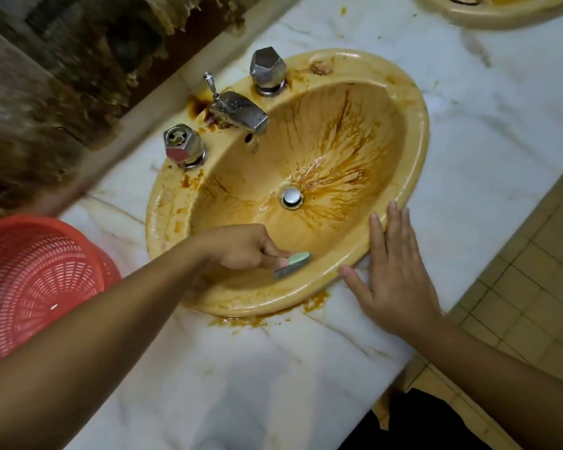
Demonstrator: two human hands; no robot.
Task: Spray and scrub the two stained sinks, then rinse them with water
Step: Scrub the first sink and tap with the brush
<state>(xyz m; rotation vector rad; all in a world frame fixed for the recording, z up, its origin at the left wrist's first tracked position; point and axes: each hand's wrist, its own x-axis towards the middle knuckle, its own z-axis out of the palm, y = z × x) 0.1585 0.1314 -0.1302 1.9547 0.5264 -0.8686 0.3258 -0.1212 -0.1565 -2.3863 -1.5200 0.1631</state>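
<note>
Left hand (244, 248) is down inside the yellow sink (418, 134). Its fingers are curled round a green-and-grey scrub pad (294, 264), and the pad's edge sits against the near wall of the bowl, just under the rim.

Right hand (394, 280) lies flat and spread, just to the right of the pad. The palm is on the white marble desk (501, 108) and the fingertips (392, 209) reach up onto the sink's rim, gripping nothing.

Beyond both hands, rusty orange stains (338, 147) streak down the far wall of the bowl and fan in toward the chrome drain plug (291, 197). The bowl looks wet and glossy there.

Further out from the left hand is the chrome spout (241, 112), spotted and dull, with brown grime at its base. A faceted knob (268, 71) stands on one side and a second knob (182, 146) on the other.

More orange splatter (238, 320) lies on the desk right against the near rim, between the two forearms.

Left of the left forearm sits a red mesh basket (30, 287), touching the desk's back edge (only part of it is in view).

Far beyond the right hand, at the top corner, the edge of the second sink (501, 14) shows in the same yellow. A tiled floor (533, 303) runs to the right of the right arm.
</note>
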